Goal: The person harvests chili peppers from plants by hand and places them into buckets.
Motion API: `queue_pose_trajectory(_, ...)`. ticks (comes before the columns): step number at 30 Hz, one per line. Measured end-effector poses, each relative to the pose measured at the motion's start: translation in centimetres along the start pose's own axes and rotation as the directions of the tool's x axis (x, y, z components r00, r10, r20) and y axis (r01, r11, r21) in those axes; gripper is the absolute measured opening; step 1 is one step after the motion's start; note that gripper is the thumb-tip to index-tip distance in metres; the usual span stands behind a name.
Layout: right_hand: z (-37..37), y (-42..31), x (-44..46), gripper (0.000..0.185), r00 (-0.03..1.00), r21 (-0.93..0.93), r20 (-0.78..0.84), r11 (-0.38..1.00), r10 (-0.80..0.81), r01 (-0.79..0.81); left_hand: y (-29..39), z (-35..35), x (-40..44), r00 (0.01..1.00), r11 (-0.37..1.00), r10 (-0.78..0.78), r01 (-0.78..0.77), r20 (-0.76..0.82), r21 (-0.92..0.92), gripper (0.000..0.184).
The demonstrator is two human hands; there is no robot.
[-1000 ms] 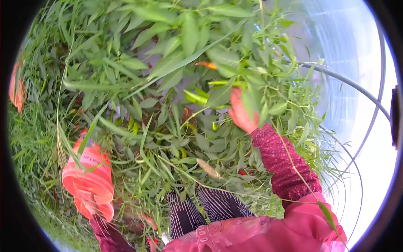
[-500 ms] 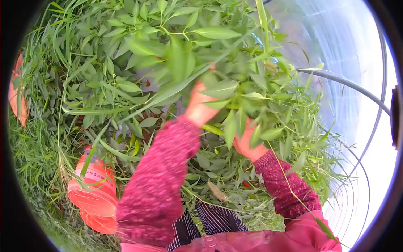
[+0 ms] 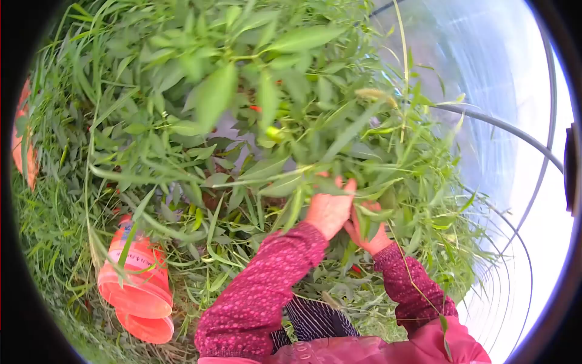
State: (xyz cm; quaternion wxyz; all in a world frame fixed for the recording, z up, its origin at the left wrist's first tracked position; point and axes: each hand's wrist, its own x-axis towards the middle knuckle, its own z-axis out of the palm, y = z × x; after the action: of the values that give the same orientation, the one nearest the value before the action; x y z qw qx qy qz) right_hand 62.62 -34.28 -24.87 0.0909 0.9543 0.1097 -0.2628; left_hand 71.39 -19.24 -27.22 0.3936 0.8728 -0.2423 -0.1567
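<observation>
Head view. Both hands worked just off centre toward four o'clock, close beside each other among the leaves of the pepper plants [image 3: 282,184]. Left hand [image 3: 330,210]: fingers partly under foliage; could not tell how far its grip was closed, or on what. Right hand [image 3: 370,230]: leaves across the fingers; grip likewise could not be told. A yellow-green pepper [image 3: 274,133] showed at eleven o'clock, a red pepper [image 3: 356,269] at five, below the hands. Red bucket [image 3: 136,285] at eight, grass blades across it. Striped trousers [image 3: 315,318] at six.
</observation>
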Motion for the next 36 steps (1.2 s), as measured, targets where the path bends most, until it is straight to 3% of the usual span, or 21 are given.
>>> queue_pose_trajectory(4, -2.2, -1.1, 0.7, 0.054, 0.991, -0.080, -0.107, 0.994, -0.085, 0.077, -2.2, 0.1, -2.2, 0.998, 0.998, -0.054, 0.053, -0.034, -0.014, 0.045)
queue_pose_trajectory(9, -10.2, -1.0, -1.3, 0.049, 0.941, 0.121, -0.040, 0.933, -0.337, 0.339, -3.3, -2.9, -4.4, 0.997, 0.999, -0.040, 0.039, -0.068, -0.018, 0.047)
queue_pose_trajectory(10, -16.1, -3.0, -0.7, 0.034, 0.932, 0.220, 0.127, 0.925, -0.340, 0.308, -3.1, -3.4, -5.3, 0.998, 0.999, -0.048, 0.049, -0.037, 0.020, 0.045)
queue_pose_trajectory(11, -20.2, -3.2, -0.3, 0.034, 0.936, 0.220, 0.125, 0.929, -0.329, 0.297, -3.0, -3.7, -6.0, 0.998, 0.996, -0.059, 0.059, -0.004, 0.061, 0.043)
queue_pose_trajectory(13, -25.4, -2.6, 1.3, 0.020, 0.882, 0.616, 0.214, 0.759, -0.420, 0.212, -3.3, -3.9, -7.3, 0.995, 0.994, -0.080, 0.075, 0.060, 0.084, 0.043)
queue_pose_trajectory(14, -25.7, -2.5, 3.0, 0.017, 0.936, 0.613, -0.007, 0.738, -0.352, 0.282, -4.2, -2.6, -7.7, 0.997, 0.998, -0.063, 0.062, 0.046, 0.034, 0.043)
queue_pose_trajectory(15, -25.6, -2.5, 5.6, 0.015, 0.935, 0.593, -0.231, 0.722, -0.271, 0.356, -5.4, -1.0, -7.6, 0.998, 0.999, -0.050, 0.050, 0.026, -0.014, 0.044)
queue_pose_trajectory(16, -24.6, -2.1, 8.9, 0.015, 0.938, 0.516, -0.280, 0.793, -0.202, 0.325, -7.0, 1.8, -7.6, 0.989, 0.963, -0.148, 0.148, 0.019, -0.224, 0.040)
queue_pose_trajectory(17, -22.3, -1.4, 12.6, 0.016, 0.934, 0.440, -0.329, 0.852, -0.139, 0.282, -6.8, 1.6, -7.5, 0.989, 0.965, -0.148, 0.149, 0.021, -0.215, 0.040)
queue_pose_trajectory(19, -16.8, 0.6, 18.3, 0.018, 0.973, 0.306, -0.178, 0.931, -0.150, 0.199, -5.1, -1.1, -7.5, 0.980, 0.979, -0.199, 0.199, -0.016, 0.041, 0.036)
queue_pose_trajectory(20, -13.4, 2.0, 19.7, 0.026, 0.996, 0.146, -0.008, 0.985, -0.093, 0.093, -4.7, -2.9, -7.6, 0.999, 0.982, -0.050, 0.048, 0.003, 0.182, 0.038)
queue_pose_trajectory(21, -11.1, 3.1, 20.7, 0.035, 0.989, -0.037, 0.151, 0.999, -0.009, 0.015, -5.9, -1.7, -7.5, 0.998, 0.982, -0.058, 0.057, 0.001, 0.179, 0.038)
queue_pose_trajectory(23, -9.2, 4.9, 18.3, 0.041, 0.958, 0.007, 0.285, 0.999, 0.035, -0.038, -8.0, 1.0, -9.0, 0.981, 0.980, -0.163, 0.148, 0.106, 0.134, 0.042)
queue_pose_trajectory(24, -8.8, 5.9, 17.0, 0.048, 0.921, 0.024, 0.383, 0.996, 0.066, -0.081, -6.4, -3.4, -8.8, 0.985, 0.988, -0.134, 0.141, 0.109, -0.056, 0.044)
queue_pose_trajectory(25, -6.9, 7.1, 16.3, 0.055, 0.869, 0.166, 0.488, 0.967, 0.087, -0.190, -5.8, -6.4, -8.4, 0.988, 0.998, -0.062, 0.058, 0.139, 0.029, 0.043)
queue_pose_trajectory(27, -3.2, 9.2, 13.7, 0.058, 0.926, 0.325, 0.373, 0.943, -0.058, -0.072, -6.3, -8.4, -9.3, 0.983, 0.995, -0.095, 0.100, 0.156, -0.025, 0.043)
queue_pose_trajectory(30, -4.6, 8.3, 8.9, 0.057, 0.962, 0.240, 0.268, 0.971, -0.052, -0.015, -7.6, -9.5, -9.4, 0.990, 0.999, -0.032, 0.028, 0.134, 0.034, 0.048)
queue_pose_trajectory(31, -5.0, 7.8, 8.0, 0.056, 0.913, 0.130, 0.407, 0.989, 0.014, -0.073, -7.5, -10.2, -9.2, 0.990, 0.999, -0.025, 0.020, 0.141, 0.041, 0.048)
queue_pose_trajectory(33, -4.0, 8.0, 5.7, 0.056, 0.862, 0.291, 0.506, 0.941, 0.003, -0.174, -7.4, -11.5, -9.0, 0.963, 0.987, -0.152, 0.160, 0.224, -0.017, 0.047)
queue_pose_trajectory(34, -3.6, 7.8, 4.9, 0.056, 0.862, 0.299, 0.506, 0.937, 0.005, -0.181, -7.5, -12.6, -8.5, 0.952, 0.997, -0.069, 0.052, 0.297, 0.065, 0.046)
queue_pose_trajectory(36, -3.1, 7.5, 3.5, 0.054, 0.900, 0.298, 0.428, 0.929, 0.076, -0.220, -7.6, -12.7, -8.3, 0.946, 0.995, -0.071, 0.043, 0.315, 0.095, 0.041)
